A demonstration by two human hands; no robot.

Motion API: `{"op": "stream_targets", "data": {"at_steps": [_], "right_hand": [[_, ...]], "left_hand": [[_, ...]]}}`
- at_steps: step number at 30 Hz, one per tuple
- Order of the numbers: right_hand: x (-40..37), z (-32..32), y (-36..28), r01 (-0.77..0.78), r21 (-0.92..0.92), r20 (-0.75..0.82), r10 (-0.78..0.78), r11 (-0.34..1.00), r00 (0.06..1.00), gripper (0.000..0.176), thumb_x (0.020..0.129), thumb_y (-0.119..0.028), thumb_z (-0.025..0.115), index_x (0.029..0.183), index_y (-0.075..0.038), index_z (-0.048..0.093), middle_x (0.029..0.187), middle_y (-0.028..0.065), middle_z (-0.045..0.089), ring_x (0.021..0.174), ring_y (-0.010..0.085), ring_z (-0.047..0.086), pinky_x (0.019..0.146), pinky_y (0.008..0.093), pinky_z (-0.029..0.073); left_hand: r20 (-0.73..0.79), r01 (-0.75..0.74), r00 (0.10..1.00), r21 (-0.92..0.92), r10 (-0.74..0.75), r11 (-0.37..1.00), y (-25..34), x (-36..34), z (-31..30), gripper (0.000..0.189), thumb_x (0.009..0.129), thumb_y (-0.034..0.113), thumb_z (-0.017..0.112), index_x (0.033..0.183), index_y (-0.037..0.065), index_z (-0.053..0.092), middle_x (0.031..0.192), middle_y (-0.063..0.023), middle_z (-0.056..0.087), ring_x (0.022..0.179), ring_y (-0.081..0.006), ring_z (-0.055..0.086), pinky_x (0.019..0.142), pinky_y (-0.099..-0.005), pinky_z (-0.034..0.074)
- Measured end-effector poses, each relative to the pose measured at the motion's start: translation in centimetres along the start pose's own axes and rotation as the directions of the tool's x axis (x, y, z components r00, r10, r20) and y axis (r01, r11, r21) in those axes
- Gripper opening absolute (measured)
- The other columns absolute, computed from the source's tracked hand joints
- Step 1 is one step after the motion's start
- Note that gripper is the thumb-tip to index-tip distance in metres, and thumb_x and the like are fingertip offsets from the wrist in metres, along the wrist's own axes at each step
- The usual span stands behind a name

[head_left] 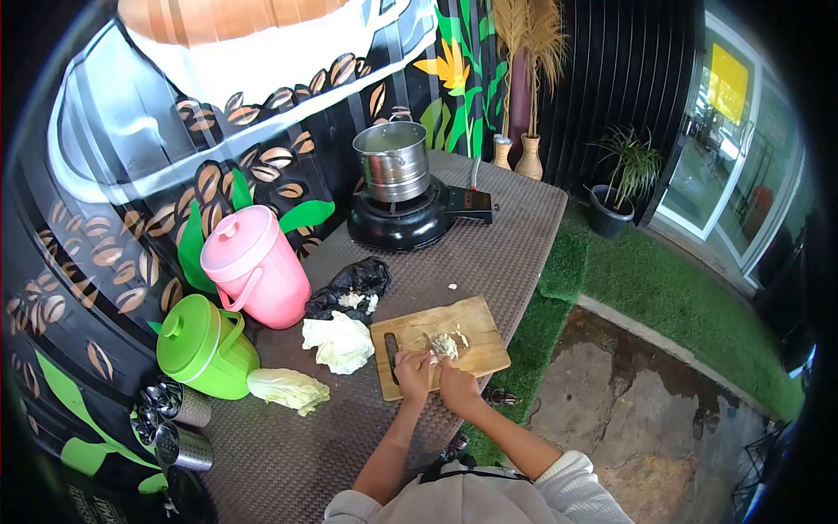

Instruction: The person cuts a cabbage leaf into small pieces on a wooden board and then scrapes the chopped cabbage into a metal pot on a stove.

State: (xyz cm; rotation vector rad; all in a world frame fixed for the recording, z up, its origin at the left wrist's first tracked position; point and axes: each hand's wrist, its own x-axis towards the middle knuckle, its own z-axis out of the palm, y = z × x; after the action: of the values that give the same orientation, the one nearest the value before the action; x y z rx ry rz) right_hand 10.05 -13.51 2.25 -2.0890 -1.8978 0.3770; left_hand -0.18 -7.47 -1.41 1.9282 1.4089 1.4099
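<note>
A wooden cutting board (487,336) lies near the table's front edge, with a small heap of pale shredded pieces (445,346) on it. Both hands are over the board, close together at the heap. My left hand (413,374) has its fingers curled in; what they hold is too small to make out. My right hand (456,384) is closed too, its grip hidden from view. A dark-handled knife (392,356) lies along the board's left side. Left of the board are a pale cabbage piece (339,343) and a longer leafy one (290,389).
A steel pot (391,164) stands on a black gas stove (400,218) at the table's far end. Pink (262,271) and green (205,348) lidded containers, a black plastic bag (360,281) and metal utensil holders (183,447) line the wall side.
</note>
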Motion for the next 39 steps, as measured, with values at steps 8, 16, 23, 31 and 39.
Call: {"op": "stream_targets", "data": {"at_steps": [8,16,23,31,39], "right_hand": [[-1.2,2.6,0.0,-0.052,-0.130,-0.026,0.049,0.990,0.998,0.020,0.088,-0.013,0.049,0.103,0.000,0.043,0.077,0.0188,0.068,0.069,0.0320,0.070,0.056,0.0400,0.056],[-1.9,-0.4,-0.4,-0.050,-0.041,-0.011,0.050,0.998,0.999,0.018,0.087,-0.012,0.049,0.101,-0.002,0.043,0.069,0.0176,0.066,0.065,0.0314,0.069,0.055,0.0413,0.056],[-0.7,2.2,-0.2,-0.066,-0.082,-0.040,0.063,0.994,0.997,0.017,0.088,-0.012,0.049,0.100,-0.002,0.043,0.073,0.0184,0.067,0.068,0.0319,0.069,0.057,0.0411,0.056],[-1.8,-3.0,-0.7,-0.071,-0.030,0.109,0.074,0.997,0.991,0.021,0.086,-0.010,0.047,0.104,0.001,0.045,0.076,0.0219,0.067,0.071,0.0350,0.069,0.059,0.0436,0.056],[-0.1,1.5,0.3,-0.070,0.024,0.053,0.069,0.997,0.996,0.025,0.090,-0.012,0.044,0.112,0.001,0.040,0.077,0.0215,0.067,0.071,0.0364,0.068,0.058,0.0454,0.055]], "left_hand": [[0.031,-0.093,0.995,0.024,0.092,0.995,-0.8,-0.2,-0.1,0.009,0.072,0.002,0.072,0.081,0.001,0.073,0.084,-0.0111,0.070,0.086,-0.0265,0.061,0.080,-0.0350,0.048],[0.019,-0.050,0.999,0.028,0.049,0.998,0.4,-0.1,-0.2,0.010,0.075,0.003,0.070,0.084,0.000,0.072,0.088,-0.0132,0.066,0.090,-0.0299,0.057,0.081,-0.0373,0.046],[0.049,-0.102,0.994,0.007,0.101,0.995,0.0,0.0,-0.3,0.013,0.074,0.003,0.070,0.087,0.000,0.070,0.089,-0.0136,0.066,0.090,-0.0312,0.058,0.081,-0.0387,0.046],[0.029,-0.036,0.999,0.036,0.035,0.999,0.4,0.1,-0.4,0.012,0.074,0.004,0.070,0.085,0.001,0.072,0.085,-0.0132,0.065,0.089,-0.0312,0.058,0.080,-0.0390,0.047],[0.023,-0.048,0.999,0.029,0.048,0.998,-0.1,-0.3,-0.3,0.011,0.076,0.004,0.069,0.086,0.001,0.072,0.085,-0.0127,0.064,0.089,-0.0302,0.057,0.079,-0.0387,0.046]]}}
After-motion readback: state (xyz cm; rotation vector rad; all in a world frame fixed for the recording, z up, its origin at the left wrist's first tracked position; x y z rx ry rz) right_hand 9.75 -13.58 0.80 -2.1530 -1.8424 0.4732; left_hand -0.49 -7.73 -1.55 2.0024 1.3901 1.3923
